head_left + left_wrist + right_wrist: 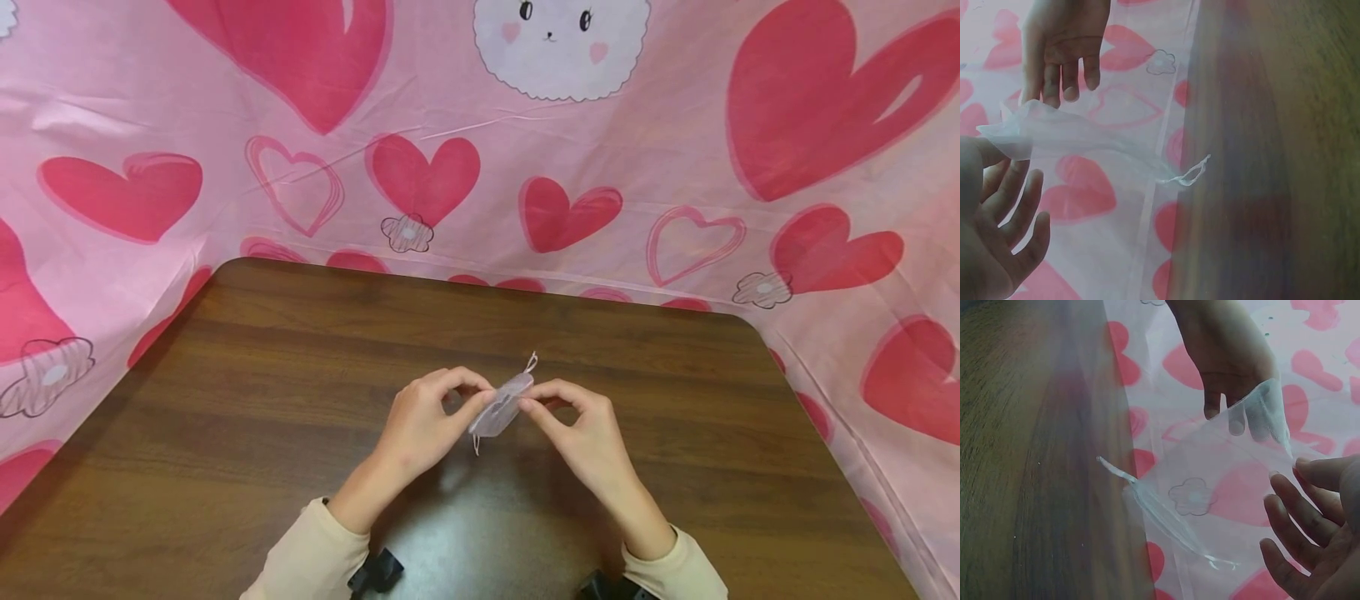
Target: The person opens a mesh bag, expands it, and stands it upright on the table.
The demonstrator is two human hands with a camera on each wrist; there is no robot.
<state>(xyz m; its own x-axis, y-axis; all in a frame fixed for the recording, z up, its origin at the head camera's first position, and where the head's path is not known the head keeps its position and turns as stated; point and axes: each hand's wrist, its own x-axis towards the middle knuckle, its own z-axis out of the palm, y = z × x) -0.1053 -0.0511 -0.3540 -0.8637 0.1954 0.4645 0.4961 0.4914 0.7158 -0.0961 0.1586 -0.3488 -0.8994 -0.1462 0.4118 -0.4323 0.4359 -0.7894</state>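
Observation:
A small, sheer white drawstring pouch (501, 408) is held up above the table between both hands. My left hand (427, 423) pinches one of its edges between thumb and index finger. On the opposite side, my right hand (585, 429) pinches another edge the same way. Thin string loops (1194, 172) stick out at both ends of its channel. In the right wrist view, the see-through fabric (1191, 456) is spread flat, with its gathered band (1166, 519) at lower left. The other fingers of both hands are loosely bent, off the pouch. No contents can be made out inside.
The dark brown wooden table (225, 392) has rounded far corners. A pink cloth (600, 142) printed with hearts hangs behind it and along both sides. Black devices (377, 572) sit at the wrists, by the cream sleeves (311, 554).

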